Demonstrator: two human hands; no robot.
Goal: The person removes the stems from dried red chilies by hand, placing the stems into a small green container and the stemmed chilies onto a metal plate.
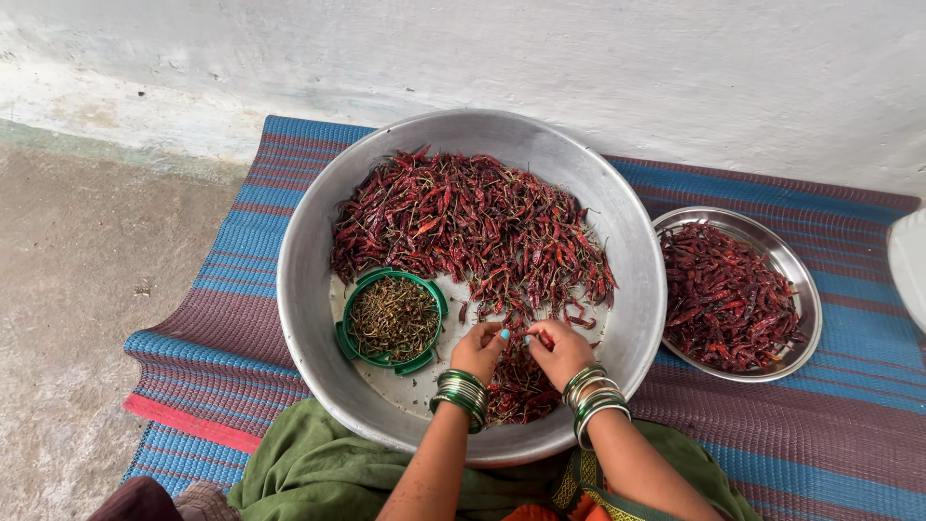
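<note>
Both hands meet over the near part of a large metal basin [309, 289] that sits on a striped woven mat [849, 444] spread on the floor. The left hand [479, 349] and the right hand [559, 351] are each pinched narrow on one dried red chilli [533, 338], held between the fingertips just above a small heap near the basin's near rim. The main pile of chillies [473, 227] fills the basin's far half. A green round container [392, 319] of thin dry stems stands inside the basin, just left of the left hand. A steel plate [803, 289] of chillies lies on the mat toward its right edge. To work well here, a firm pinch at the stem end with the pod steadied close by seems best, so it parts cleanly.
</note>
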